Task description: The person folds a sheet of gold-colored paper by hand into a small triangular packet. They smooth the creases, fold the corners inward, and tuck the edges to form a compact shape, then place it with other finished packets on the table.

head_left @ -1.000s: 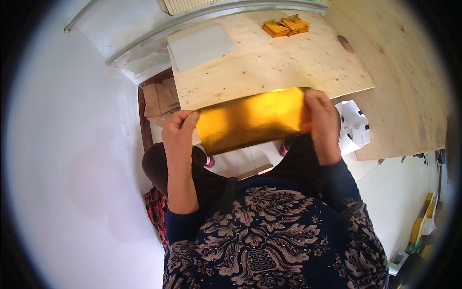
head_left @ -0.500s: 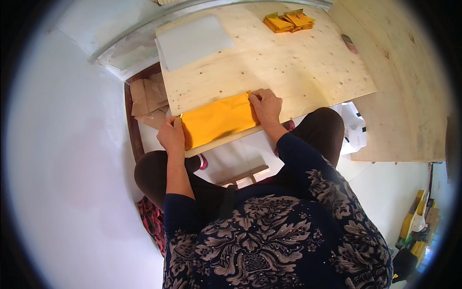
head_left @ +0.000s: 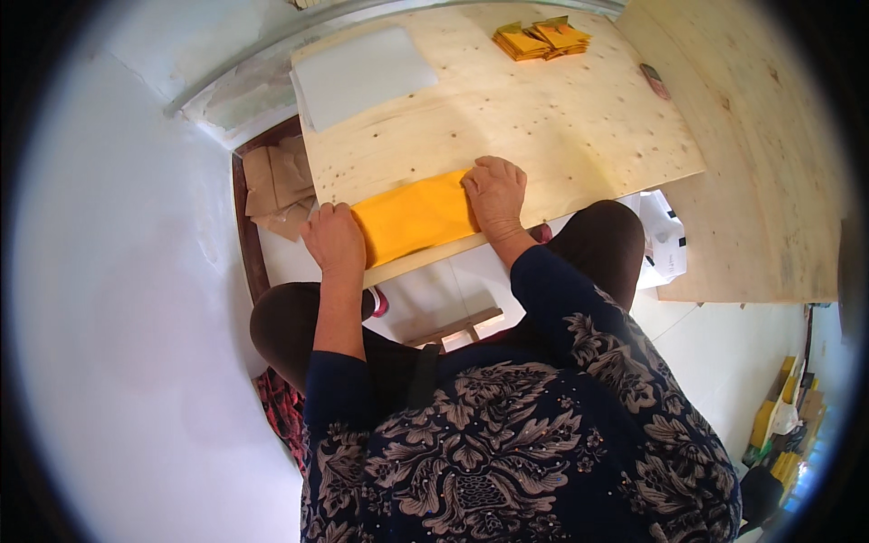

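Observation:
A strip of shiny golden-yellow paper (head_left: 415, 217) lies along the near edge of the wooden board. Over its left end rests my left hand (head_left: 335, 240), knuckles up and fingers curled on the paper. My right hand (head_left: 498, 195) is closed at the other end, with its thumb and fingers at the far right corner. Both hands cover the ends of the paper, and the fingertips are partly hidden beneath them. Between the hands the paper is mostly smooth.
Pale sheets (head_left: 367, 74) lie at the board's far left. Folded golden-yellow packets (head_left: 541, 38) are piled at the far edge, and a small dark-and-red object (head_left: 654, 81) is at the right. Brown paper (head_left: 279, 185) sits left of the board (head_left: 507, 118), and a white bag (head_left: 665, 240) right of my knee.
My left hand has turned knuckles up and moved slightly in over the paper's left end. The paper shows as a narrower, flatter strip. My right hand has shifted slightly up and left.

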Tool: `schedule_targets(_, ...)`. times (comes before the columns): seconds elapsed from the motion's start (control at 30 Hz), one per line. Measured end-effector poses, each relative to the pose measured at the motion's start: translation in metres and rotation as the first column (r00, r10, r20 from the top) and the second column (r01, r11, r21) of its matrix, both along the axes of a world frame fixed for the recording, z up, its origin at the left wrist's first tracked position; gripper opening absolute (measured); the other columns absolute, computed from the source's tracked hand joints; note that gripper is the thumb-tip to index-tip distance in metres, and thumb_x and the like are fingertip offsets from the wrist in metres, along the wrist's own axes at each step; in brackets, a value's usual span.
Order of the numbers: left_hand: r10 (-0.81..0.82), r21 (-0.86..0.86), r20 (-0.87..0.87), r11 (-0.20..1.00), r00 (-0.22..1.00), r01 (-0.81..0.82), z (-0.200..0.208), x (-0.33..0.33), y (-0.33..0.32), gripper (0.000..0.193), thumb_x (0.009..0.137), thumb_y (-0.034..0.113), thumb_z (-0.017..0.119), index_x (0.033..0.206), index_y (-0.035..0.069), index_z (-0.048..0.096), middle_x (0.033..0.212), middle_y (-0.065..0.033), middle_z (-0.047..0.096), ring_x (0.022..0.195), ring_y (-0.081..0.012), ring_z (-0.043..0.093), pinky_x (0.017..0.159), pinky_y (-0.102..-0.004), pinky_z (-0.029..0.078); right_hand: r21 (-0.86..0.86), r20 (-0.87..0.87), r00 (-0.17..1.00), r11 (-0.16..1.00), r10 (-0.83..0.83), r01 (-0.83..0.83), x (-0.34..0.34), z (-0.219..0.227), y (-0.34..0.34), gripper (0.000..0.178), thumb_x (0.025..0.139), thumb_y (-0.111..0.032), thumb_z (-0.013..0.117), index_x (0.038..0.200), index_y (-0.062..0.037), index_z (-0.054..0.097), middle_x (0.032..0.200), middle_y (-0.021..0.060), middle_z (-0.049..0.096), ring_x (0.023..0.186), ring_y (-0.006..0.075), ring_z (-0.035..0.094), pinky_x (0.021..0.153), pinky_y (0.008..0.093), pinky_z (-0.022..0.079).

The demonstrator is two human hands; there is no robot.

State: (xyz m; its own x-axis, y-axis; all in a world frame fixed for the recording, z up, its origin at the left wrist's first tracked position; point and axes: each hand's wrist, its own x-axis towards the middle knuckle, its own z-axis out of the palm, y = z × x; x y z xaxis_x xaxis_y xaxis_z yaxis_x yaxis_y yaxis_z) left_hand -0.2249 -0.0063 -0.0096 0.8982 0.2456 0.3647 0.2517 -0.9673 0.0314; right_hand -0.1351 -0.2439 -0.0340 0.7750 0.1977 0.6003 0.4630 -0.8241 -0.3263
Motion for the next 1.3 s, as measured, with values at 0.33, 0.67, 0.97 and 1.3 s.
schedule_targets(0.33,-0.387,-0.349,-0.112,0.878,0.915,0.328,-0.030,0.020,-0.096,0.068,0.092,0.041,0.052,0.145,0.001,0.035,0.156,-0.0150,0.027,0.146,-0.0264,0.022,0.118,-0.0469,0.012,-0.043,0.002,1.000,0.999,-0.016,0.016,0.004,-0.003,-0.001,0.010,0.075,-0.020,0.073,0.081,-0.0144,0.068,0.106,0.0018,0.062,0.110,0.0248,0.053,0.105,0.0465,0.032)
schedule_targets(0.67,-0.059,-0.232,-0.224,0.973,0.973,0.006,-0.024,-0.023,-0.044,0.075,0.094,0.048,0.046,0.148,-0.001,0.027,0.158,-0.0165,0.020,0.148,-0.0272,0.013,0.118,-0.0514,0.003,-0.091,-0.020,1.000,0.996,0.002,-0.004,0.003,0.001,0.003,0.013,0.079,-0.020,0.069,0.090,-0.0119,0.070,0.112,0.0073,0.062,0.117,0.0273,0.051,0.106,0.0491,0.031)
schedule_targets(0.97,-0.061,-0.148,-0.252,0.989,0.966,0.024,-0.029,-0.021,-0.039,0.069,0.096,0.038,0.043,0.150,0.001,0.024,0.158,-0.0163,0.020,0.148,-0.0290,0.013,0.117,-0.0534,0.005,-0.083,-0.315,0.824,0.851,0.471,-0.518,-0.046,-0.006,0.082,0.058,0.093,-0.039,0.050,0.133,0.0030,0.049,0.145,0.0217,0.041,0.140,0.0334,0.031,0.116,0.0477,0.019)
schedule_targets(1.3,-0.015,-0.211,-0.248,0.977,0.969,-0.038,-0.026,-0.029,-0.040,0.073,0.096,0.044,0.047,0.148,-0.001,0.026,0.157,-0.0174,0.021,0.147,-0.0295,0.015,0.117,-0.0522,0.004,-0.349,-0.300,0.910,0.855,0.286,-0.384,-0.016,0.002,0.008,0.071,0.092,-0.046,0.051,0.143,-0.0002,0.036,0.153,0.0186,0.030,0.144,0.0303,0.023,0.117,0.0474,0.015)
